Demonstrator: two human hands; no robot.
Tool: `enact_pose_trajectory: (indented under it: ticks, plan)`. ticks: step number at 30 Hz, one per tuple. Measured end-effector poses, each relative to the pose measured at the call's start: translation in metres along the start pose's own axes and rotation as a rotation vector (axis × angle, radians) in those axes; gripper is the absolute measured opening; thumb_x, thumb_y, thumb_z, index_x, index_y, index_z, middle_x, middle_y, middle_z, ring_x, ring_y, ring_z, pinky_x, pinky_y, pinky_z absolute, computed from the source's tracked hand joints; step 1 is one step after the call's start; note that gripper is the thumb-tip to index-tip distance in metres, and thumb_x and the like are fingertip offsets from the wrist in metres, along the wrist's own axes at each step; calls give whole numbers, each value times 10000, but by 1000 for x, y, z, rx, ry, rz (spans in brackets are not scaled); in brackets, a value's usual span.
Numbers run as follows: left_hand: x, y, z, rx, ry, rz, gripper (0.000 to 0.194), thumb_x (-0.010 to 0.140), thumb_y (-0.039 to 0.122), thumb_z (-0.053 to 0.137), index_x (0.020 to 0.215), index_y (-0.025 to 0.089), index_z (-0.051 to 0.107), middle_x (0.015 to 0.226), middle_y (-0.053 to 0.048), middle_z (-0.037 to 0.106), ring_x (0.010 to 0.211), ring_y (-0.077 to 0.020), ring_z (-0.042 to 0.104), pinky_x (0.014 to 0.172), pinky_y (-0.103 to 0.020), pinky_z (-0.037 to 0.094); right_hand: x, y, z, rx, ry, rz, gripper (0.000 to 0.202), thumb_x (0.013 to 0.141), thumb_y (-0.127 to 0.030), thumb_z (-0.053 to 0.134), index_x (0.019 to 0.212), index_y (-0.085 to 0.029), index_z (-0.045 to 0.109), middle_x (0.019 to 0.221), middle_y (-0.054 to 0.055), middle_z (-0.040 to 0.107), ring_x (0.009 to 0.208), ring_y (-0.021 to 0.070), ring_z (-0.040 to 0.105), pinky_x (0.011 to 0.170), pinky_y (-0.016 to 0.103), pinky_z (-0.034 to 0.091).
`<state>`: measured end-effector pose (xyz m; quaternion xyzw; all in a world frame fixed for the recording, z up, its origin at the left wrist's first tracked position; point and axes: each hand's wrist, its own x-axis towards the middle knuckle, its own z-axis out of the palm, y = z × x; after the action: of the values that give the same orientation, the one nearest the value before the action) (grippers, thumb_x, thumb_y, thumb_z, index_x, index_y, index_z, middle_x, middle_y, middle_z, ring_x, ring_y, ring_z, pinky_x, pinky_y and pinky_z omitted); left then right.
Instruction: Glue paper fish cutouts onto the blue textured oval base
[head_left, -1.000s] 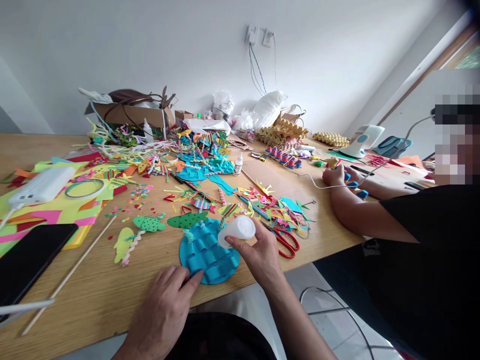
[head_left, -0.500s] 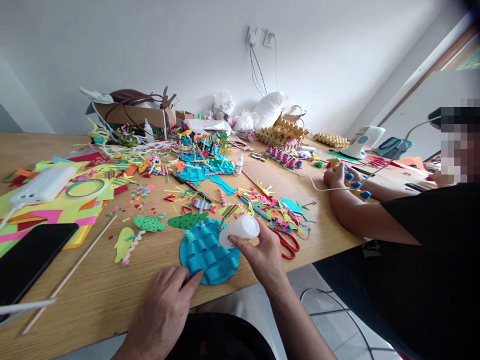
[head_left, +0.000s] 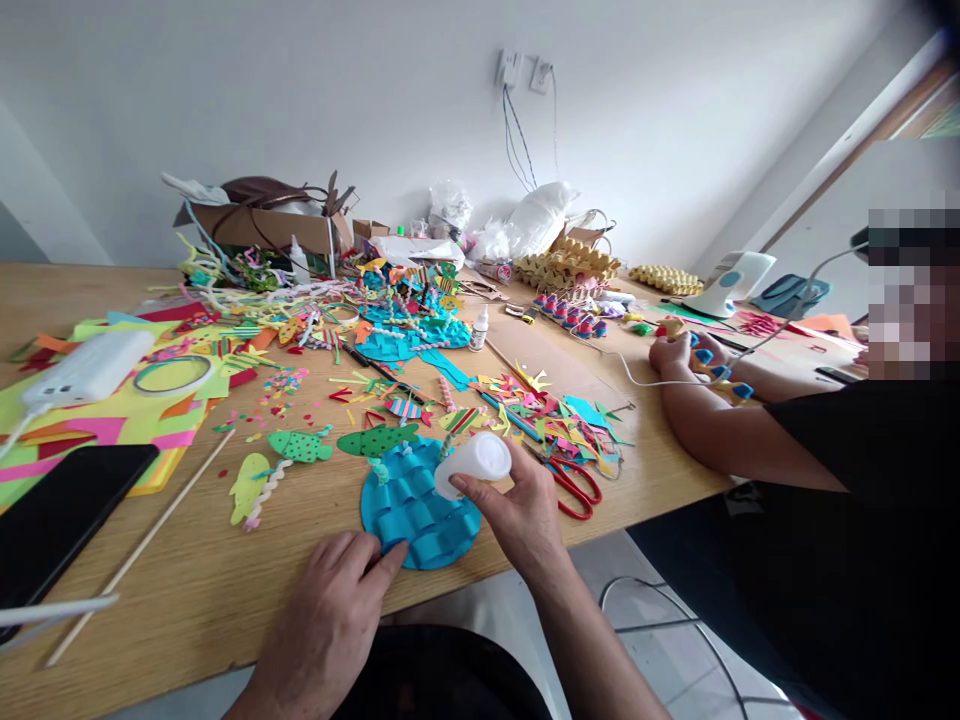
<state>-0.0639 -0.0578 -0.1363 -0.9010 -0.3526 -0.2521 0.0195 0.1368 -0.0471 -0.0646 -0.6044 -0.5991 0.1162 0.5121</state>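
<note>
My left hand (head_left: 337, 580) rests on the table with curled fingers, its thumb and forefinger gripping the near edge of a round blue paper disc (head_left: 427, 520). Curved blue paper strips stand up in rows across that disc. In my right hand (head_left: 525, 510) is a white glue bottle (head_left: 474, 464), tipped with its base toward me over the disc's right side; its nozzle is hidden. A green paper fish (head_left: 377, 440) on a twisted stem stands at the disc's far left. A striped paper fish (head_left: 459, 420) rises behind the bottle.
Red-handled scissors (head_left: 576, 488) lie right of my right hand, beside colourful paper scraps (head_left: 562, 415). A wooden stick (head_left: 142, 545) and black phone (head_left: 67, 520) are at left. Another person's hands (head_left: 671, 350) hold a painted egg-carton piece at right.
The bottle in my right hand has shifted slightly left and tilted a little. My left hand keeps its place on the disc's edge.
</note>
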Motion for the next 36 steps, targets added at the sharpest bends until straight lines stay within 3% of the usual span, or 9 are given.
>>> enact_pose_trajectory:
  ticks: [26, 36]
  plan:
    - [0, 1, -1, 25, 14, 9, 365, 835, 32, 376, 1095, 191, 575, 778, -40, 519, 717, -178, 486, 672, -361, 435, -1, 1, 1, 10, -5, 4, 251, 638, -353, 693, 807, -178, 634, 717, 13, 667, 664, 184, 606, 591, 259, 453]
    - [1, 1, -2, 8, 33, 29, 323, 847, 50, 387, 1079, 183, 568, 773, -41, 502, 697, -186, 475, 637, -352, 410, -2, 34, 3, 512, 44, 308, 293, 648, -364, 689, 842, -162, 603, 787, 39, 667, 728, 201, 606, 650, 304, 487]
